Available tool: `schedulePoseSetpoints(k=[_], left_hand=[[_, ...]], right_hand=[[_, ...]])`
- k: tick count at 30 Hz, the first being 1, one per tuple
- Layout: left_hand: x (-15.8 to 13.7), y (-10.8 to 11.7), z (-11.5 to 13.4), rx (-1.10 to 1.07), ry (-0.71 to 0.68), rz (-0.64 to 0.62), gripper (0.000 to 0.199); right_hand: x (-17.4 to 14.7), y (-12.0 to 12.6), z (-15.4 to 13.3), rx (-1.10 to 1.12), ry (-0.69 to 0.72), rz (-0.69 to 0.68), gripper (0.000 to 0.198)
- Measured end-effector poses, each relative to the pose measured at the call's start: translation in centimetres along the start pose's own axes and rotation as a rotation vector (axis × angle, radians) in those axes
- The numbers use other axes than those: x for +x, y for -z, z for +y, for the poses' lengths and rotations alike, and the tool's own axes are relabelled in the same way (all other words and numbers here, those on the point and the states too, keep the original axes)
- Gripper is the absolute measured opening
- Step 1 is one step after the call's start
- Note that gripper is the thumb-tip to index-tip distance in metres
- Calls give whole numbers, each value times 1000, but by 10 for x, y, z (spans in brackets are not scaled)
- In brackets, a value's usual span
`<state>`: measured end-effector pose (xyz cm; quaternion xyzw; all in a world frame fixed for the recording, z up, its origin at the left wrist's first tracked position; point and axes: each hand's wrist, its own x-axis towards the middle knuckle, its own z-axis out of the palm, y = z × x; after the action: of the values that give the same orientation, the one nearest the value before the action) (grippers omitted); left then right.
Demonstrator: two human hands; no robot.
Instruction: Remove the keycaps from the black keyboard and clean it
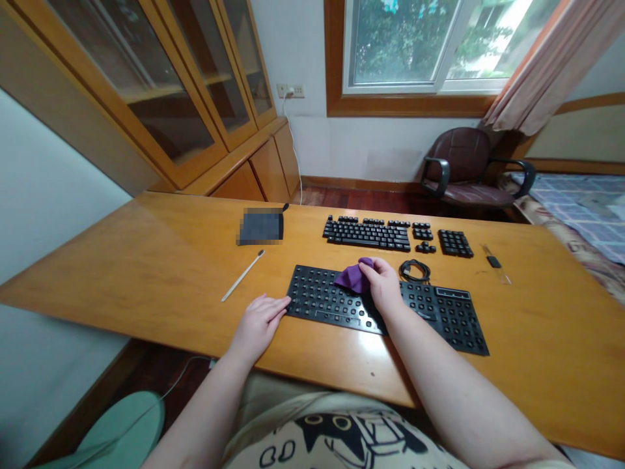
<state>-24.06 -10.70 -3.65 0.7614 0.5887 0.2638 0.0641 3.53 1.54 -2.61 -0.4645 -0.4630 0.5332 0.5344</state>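
Note:
A black keyboard base [336, 303] with its keycaps off lies flat on the desk in front of me, bare switches showing. My right hand [383, 283] pinches a purple cloth [355, 277] against the upper middle of the base. At the base's left edge rests my left hand [261, 319], fingers stretched out and lying flat, fingertips touching the corner. Behind the base, the removed black keycaps [368, 233] are laid out in keyboard order. A coiled black cable [415, 270] sits just beyond the base, right of my right hand.
On the wooden desk [170, 260] are a white stick-like brush [243, 276], a dark pouch [261, 227] with its surface blurred, and a small tool with a black middle [493, 261] at the right. Past the desk stand an office chair [461, 163] and a glass-door cabinet [195, 85].

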Motion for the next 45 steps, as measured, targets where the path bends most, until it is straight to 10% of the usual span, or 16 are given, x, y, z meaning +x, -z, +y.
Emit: schedulePoseSetpoints(k=[15,27,34,45], left_hand=[[8,8,5,-24,0,-28,21],[11,-4,2,-281,288,25,22],[14,-6,-5,-425,422,-7,57],[24,-4,-3,-519,426,-78,57]], right_hand=[[-2,0,-4,-38,-5,0,29],[-2,-1,-5,-36,-8,4,28],[-3,-1,-4,-38,14,-13,27],[-1,0,0,-34,6,-20,26]])
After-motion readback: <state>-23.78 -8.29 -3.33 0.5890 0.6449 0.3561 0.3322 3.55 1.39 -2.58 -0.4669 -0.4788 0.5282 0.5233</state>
